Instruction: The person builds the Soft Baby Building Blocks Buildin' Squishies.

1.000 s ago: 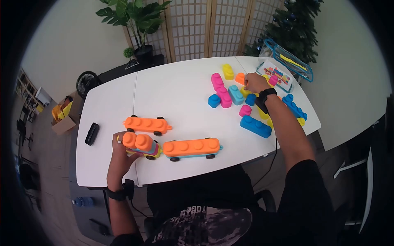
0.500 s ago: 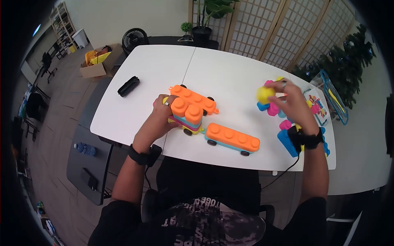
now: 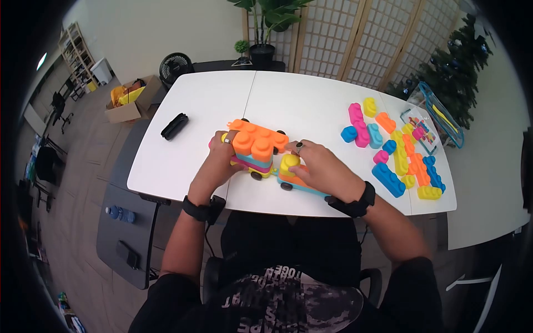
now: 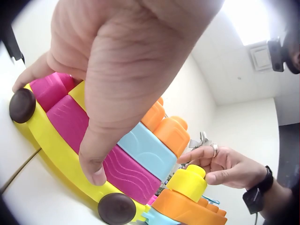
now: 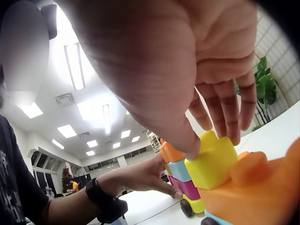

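My left hand (image 3: 214, 173) grips the block-built toy train engine (image 4: 133, 171), which has a yellow wheeled base with magenta, light blue and orange blocks stacked on it. Hitched to its end is a wheeled wagon (image 5: 253, 192) with an orange studded block on a light blue base. A small yellow block (image 5: 213, 164) sits on the wagon's end nearest the engine. Thumb and fingers of my right hand (image 3: 330, 171) pinch that yellow block from either side. Behind the engine stands another orange wagon (image 3: 261, 133) with dark wheels, partly hidden by the engine.
Loose blocks in several colours spread over the right of the white table (image 3: 300, 102), among them a long blue block (image 3: 388, 179). A clear bag with blue trim (image 3: 441, 114) lies at the far right edge. A black case (image 3: 175, 126) rests on the left.
My right hand has picked a yellow block from the loose blocks and carried it left onto the orange wagon. The left hand keeps its hold on the engine.
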`<state>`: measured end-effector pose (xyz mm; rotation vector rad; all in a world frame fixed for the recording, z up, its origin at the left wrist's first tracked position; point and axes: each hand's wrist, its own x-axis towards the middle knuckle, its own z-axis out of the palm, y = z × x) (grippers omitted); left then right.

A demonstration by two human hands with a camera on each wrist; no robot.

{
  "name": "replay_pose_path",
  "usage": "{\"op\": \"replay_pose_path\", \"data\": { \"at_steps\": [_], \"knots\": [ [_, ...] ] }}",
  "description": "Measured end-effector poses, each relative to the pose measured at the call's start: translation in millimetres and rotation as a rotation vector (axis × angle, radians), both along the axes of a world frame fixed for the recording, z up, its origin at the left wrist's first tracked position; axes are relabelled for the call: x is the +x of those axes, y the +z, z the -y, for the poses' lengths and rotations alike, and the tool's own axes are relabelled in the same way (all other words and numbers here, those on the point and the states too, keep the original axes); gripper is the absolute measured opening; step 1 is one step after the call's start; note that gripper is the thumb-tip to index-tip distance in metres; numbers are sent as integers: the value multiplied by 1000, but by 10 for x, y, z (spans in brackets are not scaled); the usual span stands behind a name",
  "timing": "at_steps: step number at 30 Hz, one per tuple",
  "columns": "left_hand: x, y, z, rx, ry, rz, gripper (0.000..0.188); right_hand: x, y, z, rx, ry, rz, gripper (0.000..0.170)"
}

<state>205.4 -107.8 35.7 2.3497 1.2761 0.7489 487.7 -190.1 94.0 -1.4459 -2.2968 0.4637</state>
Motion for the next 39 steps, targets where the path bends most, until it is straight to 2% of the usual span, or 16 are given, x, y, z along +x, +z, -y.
{"op": "replay_pose_path", "data": {
  "at_steps": [1,4,5,8,9,10,12,13,15,18,19,22,25,31,34,39],
  "knots": [
    [8,12,5,12,-10,-4,84,-1,-16,46,-9,-33,-3,43],
    [-11,-32,-18,-52,39,-38,90,64,-167,269,103,-130,88,62],
    [11,7,6,-88,71,-51,93,99,-262,326,61,-182,115,74],
    [67,366,323,71,269,-182,107,176,-480,454,102,-232,271,62],
    [-67,277,163,234,182,-230,147,174,-603,459,125,-258,259,61],
    [29,521,304,345,199,-135,132,144,-599,469,111,-272,280,61],
    [265,743,450,519,19,-111,110,118,-551,480,76,-295,332,61],
    [422,810,511,499,-103,-164,93,132,-595,475,195,-259,270,62],
    [678,800,531,517,-276,-242,57,175,-611,448,165,-249,270,62],
    [851,755,317,449,-319,-529,45,202,-645,435,183,-242,306,62],
    [901,781,272,401,-310,-616,43,209,-656,430,166,-252,320,63],
    [964,826,214,318,-341,-679,41,228,-662,454,142,-264,332,65],
    [955,751,142,344,-381,-592,40,236,-674,449,138,-255,318,65],
    [1017,800,113,281,-429,-653,52,253,-668,467,220,-240,330,64],
    [1060,662,21,287,-462,-678,57,257,-692,457,250,-226,350,63],
    [1090,671,20,323,-453,-682,55,251,-698,443,260,-231,381,64]
  ]
}}
